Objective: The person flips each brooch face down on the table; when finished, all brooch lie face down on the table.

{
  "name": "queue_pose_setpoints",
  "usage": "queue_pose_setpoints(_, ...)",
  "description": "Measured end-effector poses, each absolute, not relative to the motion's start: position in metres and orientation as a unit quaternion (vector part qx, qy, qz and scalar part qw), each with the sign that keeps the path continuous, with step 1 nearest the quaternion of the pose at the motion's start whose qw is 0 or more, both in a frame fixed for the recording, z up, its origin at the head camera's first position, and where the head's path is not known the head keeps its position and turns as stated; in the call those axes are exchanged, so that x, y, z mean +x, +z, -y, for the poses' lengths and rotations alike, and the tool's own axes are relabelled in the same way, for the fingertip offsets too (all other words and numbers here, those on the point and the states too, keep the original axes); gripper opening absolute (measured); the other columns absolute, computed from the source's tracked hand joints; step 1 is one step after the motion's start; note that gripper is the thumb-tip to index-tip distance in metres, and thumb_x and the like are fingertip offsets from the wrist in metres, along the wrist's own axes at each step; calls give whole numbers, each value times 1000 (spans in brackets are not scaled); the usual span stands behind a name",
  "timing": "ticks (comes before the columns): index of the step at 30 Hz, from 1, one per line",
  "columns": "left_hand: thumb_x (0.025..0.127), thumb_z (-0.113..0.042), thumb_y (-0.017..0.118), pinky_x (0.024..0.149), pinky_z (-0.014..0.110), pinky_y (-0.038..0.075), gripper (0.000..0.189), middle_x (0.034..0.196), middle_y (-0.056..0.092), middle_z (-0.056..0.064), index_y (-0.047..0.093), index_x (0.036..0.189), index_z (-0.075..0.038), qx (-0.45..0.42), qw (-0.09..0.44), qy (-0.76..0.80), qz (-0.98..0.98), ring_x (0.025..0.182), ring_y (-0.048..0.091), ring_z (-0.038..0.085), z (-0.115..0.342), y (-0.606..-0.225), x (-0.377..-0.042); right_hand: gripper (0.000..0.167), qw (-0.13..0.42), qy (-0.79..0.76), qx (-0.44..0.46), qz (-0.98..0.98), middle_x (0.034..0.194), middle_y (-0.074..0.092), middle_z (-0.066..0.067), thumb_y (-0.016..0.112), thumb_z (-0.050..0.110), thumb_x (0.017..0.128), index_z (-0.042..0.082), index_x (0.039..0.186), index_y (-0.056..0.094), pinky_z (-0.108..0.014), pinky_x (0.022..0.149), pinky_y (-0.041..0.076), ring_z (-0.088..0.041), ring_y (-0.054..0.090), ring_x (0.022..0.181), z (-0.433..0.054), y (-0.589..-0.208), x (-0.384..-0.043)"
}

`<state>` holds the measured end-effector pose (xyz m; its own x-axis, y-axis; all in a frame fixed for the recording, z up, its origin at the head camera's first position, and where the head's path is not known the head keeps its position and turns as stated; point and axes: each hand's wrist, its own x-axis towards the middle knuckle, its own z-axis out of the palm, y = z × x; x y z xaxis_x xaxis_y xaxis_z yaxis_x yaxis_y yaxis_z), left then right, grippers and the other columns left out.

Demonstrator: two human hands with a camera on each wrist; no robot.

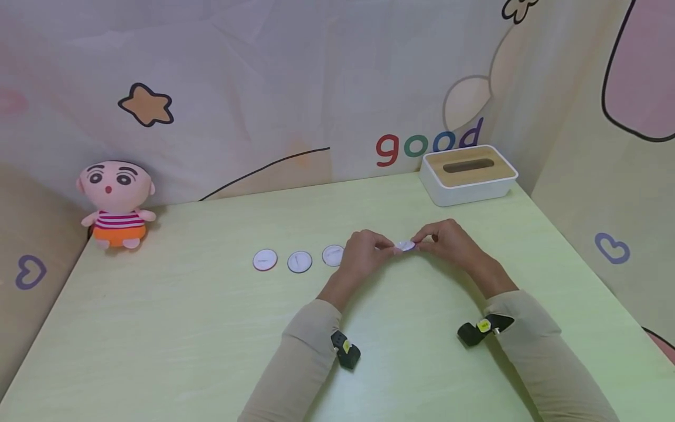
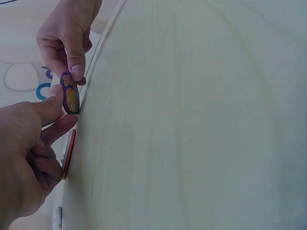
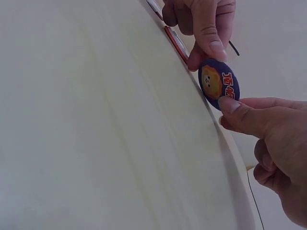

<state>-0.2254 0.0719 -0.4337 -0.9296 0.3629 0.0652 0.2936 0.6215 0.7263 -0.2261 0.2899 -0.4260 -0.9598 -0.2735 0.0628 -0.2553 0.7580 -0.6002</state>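
Observation:
A round button badge is held between both hands, just above the table. My left hand pinches its left edge with thumb and fingers, while my right hand pinches the right edge. Its dark blue front, with an orange-maned cartoon face and red-and-white lettering, shows in the right wrist view. From the head its pale back is visible, tilted. Three more badges lie in a row left of the hands, pale backs up; the left hand partly covers the nearest one.
A white tissue box with a wooden lid stands at the table's back right corner. At the back left sits a plush doll in orange shorts. A printed cloth backdrop rises behind the pale green table.

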Motion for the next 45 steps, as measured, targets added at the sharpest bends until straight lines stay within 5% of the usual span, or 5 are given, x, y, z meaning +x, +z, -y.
queue_pose_setpoints(6, 86, -25, 82, 69, 21, 46, 20, 87, 79, -2, 82, 102, -13, 168, 44, 369, -913, 80, 64, 9, -77, -436, -226, 29, 86, -326, -131, -932, 116, 77, -15, 81, 9, 84, 7, 113, 78, -30, 84, 43, -25, 62, 103, -289, -429, -229)
queue_pose_setpoints(15, 85, -22, 83, 52, 21, 33, 10, 64, 62, -5, 79, 85, -13, 152, 36, 318, -935, 62, 48, 9, -89, -434, -225, 34, 90, -317, -122, -936, 122, 74, -19, 80, 10, 86, 2, 119, 74, -46, 96, 50, -34, 64, 114, -287, -430, -230)
queue_pose_setpoints(27, 83, -23, 85, 52, 25, 35, 13, 66, 60, -5, 79, 79, -12, 99, 33, 311, -945, 65, 50, 11, -93, -429, -225, 36, 96, -313, -127, -936, 124, 72, -21, 79, 10, 88, -1, 122, 72, -51, 99, 51, -36, 64, 116, -284, -429, -234)
queue_pose_setpoints(35, 85, -22, 82, 55, 24, 36, 15, 76, 71, -2, 82, 96, -13, 99, 38, 316, -943, 68, 55, 12, -93, -431, -223, 37, 101, -308, -127, -937, 126, 72, -21, 76, 11, 90, 0, 124, 70, -53, 102, 50, -38, 63, 119, -284, -430, -235)
queue_pose_setpoints(45, 95, -23, 69, 63, 19, 47, 22, 99, 80, -2, 77, 115, -16, 190, 24, 329, -925, 87, 71, 13, -68, -429, -203, 39, 47, -275, -120, -953, 107, 74, -11, 70, 15, 96, 6, 133, 66, -32, 79, 48, -22, 57, 90, -289, -431, -230)
